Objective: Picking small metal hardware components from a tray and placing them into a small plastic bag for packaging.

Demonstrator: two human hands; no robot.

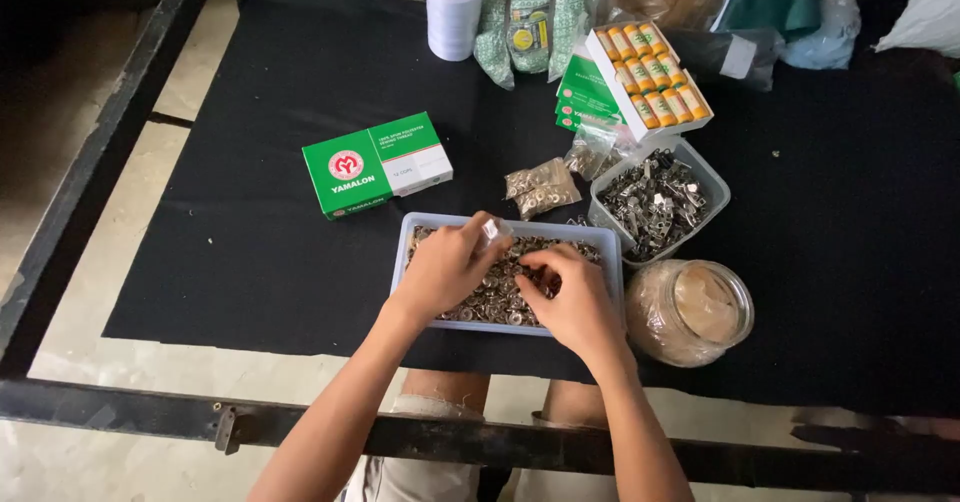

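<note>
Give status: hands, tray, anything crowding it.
Left hand and right hand both in the blue tray, picking through small metal rings. Tub of metal clips and wrapped jar crowd the tray's right side.

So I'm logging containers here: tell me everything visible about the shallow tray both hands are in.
The tray is a shallow rectangular tub of pale blue-grey plastic, lying flat on the black cloth near the table's front edge. It is filled with small silvery metal rings. The left hand and right hand rest in it, and a clear tub touches its far right corner.
</note>
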